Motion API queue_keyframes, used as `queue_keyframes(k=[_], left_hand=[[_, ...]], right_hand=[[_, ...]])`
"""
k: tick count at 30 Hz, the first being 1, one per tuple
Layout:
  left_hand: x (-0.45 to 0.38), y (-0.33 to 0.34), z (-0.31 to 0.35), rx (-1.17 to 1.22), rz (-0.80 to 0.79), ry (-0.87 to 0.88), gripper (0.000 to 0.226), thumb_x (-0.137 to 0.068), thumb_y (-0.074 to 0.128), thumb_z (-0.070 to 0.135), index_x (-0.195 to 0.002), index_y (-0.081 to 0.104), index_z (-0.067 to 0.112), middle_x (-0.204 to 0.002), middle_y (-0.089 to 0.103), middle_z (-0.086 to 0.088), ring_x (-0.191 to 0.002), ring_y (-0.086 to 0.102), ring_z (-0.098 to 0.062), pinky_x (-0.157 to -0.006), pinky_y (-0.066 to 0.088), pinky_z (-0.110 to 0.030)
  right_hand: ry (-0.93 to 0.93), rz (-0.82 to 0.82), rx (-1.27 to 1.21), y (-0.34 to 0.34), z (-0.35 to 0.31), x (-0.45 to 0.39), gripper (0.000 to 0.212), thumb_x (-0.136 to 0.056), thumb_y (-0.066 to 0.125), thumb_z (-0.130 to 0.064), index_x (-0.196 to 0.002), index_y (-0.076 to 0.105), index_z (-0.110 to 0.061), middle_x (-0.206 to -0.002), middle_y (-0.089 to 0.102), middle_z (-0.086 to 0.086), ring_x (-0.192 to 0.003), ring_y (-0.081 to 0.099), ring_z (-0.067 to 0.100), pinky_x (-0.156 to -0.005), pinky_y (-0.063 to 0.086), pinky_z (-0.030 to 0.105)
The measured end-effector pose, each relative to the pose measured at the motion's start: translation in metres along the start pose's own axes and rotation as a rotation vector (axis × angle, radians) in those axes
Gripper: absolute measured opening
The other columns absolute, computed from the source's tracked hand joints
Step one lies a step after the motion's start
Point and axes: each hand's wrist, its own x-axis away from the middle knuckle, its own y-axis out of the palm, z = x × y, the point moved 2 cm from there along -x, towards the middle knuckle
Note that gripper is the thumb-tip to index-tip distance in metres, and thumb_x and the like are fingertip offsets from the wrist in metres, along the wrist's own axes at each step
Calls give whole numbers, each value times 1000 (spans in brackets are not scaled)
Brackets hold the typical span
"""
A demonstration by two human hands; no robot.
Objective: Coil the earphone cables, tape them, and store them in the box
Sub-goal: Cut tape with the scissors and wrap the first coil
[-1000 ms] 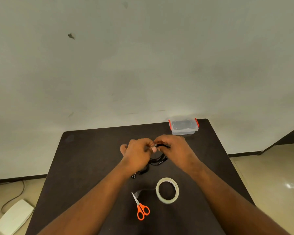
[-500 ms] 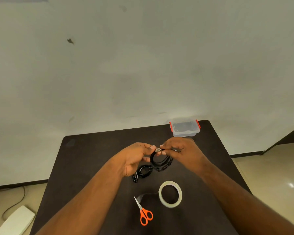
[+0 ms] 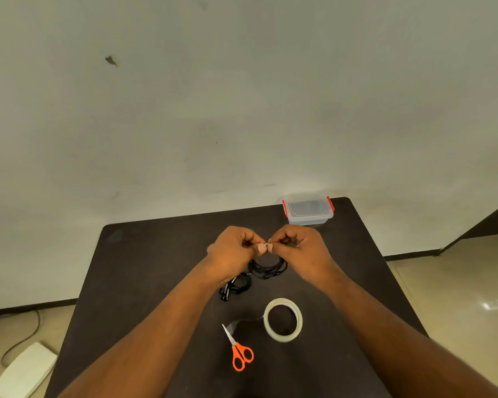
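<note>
My left hand (image 3: 236, 249) and my right hand (image 3: 301, 248) meet above the middle of the dark table (image 3: 144, 271). Both pinch the top of a coiled black earphone cable (image 3: 268, 268) that hangs below my fingertips. A second black earphone bundle (image 3: 236, 285) lies on the table just below my left wrist. A roll of clear tape (image 3: 283, 319) with a loose tail lies nearer me. Orange-handled scissors (image 3: 239, 351) lie to its left. The clear box (image 3: 308, 211) with red clips stands closed at the table's far right corner.
A pale wall rises behind the table. On the floor at lower left lie a white flat object (image 3: 23, 372) and a dark cord (image 3: 20, 340). Beige floor shows to the right of the table.
My hands have drawn close together again, fingertips meeting over the coil's top. The coil hangs slightly lower and nearer the table than half a second ago.
</note>
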Motion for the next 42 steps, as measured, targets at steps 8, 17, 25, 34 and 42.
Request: queue_keyframes(k=[8,17,25,34,42], left_hand=[[-11,8,-6,-391,130,64,19,-83,71,31,-69,64,41,-74,64,24,-84,53,8,-112,11,-51],[-23,33,-22,-1053,19,564,21,-83,58,14,-94,65,30,-96,64,14,-129,34,-17,-108,-11,-48],[-45,78,-58,-961,-4,337,59,-94,51,34,-147,25,35,-157,19,8,-147,-2,-24,-113,-5,-56],[-63,91,-127,-988,-186,-30,74,-92,52,32,-150,8,40,-159,14,5,-148,-1,-25,-114,11,-55],[-27,85,-189,-930,-254,-247,62,-83,55,29,-140,35,45,-153,27,11,-145,12,-23,-110,17,-47]], right_hand=[[271,-118,-238,-3,13,-1,14,-74,75,-5,-83,75,-16,-80,72,6,-71,64,14,-69,51,22],[77,-404,492,-11,32,-5,8,-86,66,-21,-83,72,-17,-75,64,-5,-68,60,12,-64,50,28],[158,-312,636,-25,89,-19,11,-87,63,-27,-85,74,-27,-67,61,-11,-64,58,8,-62,47,25],[20,-238,1162,-53,178,-22,19,-92,53,-25,-98,71,-19,-94,69,1,-97,55,23,-87,40,37],[155,-440,1056,-26,234,18,28,-91,55,-30,-117,60,-20,-121,60,3,-114,48,23,-93,40,35]])
